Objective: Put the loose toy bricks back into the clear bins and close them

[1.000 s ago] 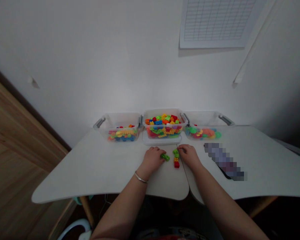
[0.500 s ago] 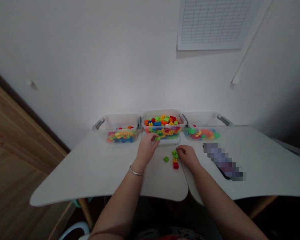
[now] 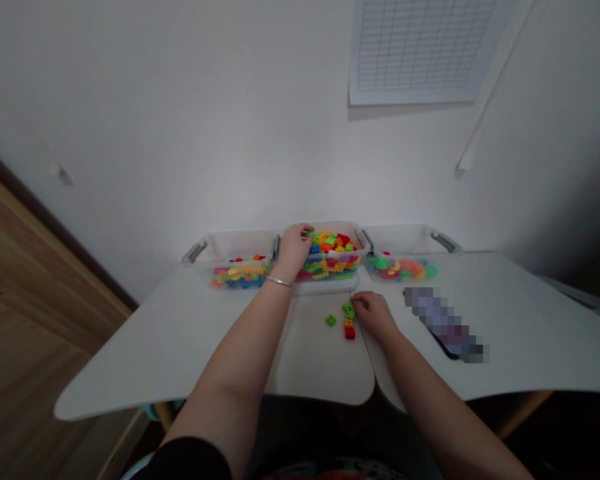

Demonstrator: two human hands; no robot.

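Note:
My left hand [image 3: 296, 245] reaches over the near left part of the middle clear bin [image 3: 325, 281], its fingers pinched on a small green toy brick [image 3: 311, 233]. Many coloured toy bricks [image 3: 330, 245] are heaped in that bin. On the table, my right hand [image 3: 376, 312] rests with curled fingers, the tips right at a short row of bricks [image 3: 349, 322], green at the far end, then yellow, then red. Whether those fingers grip the row or hold something small, the picture does not show. A loose green brick [image 3: 331, 321] lies left of the row.
A left clear bin [image 3: 240, 241] and a right clear bin [image 3: 400, 237] flank the middle one, both holding coloured pieces. A phone with a blurred screen [image 3: 443, 323] lies right of my right hand. The white tabletop [image 3: 180, 333] has a seam [image 3: 367, 347] running towards me.
My left hand has moved forward and up from the front of the middle bin to over its bricks, carrying the green brick. My right hand and the row of bricks stay in place.

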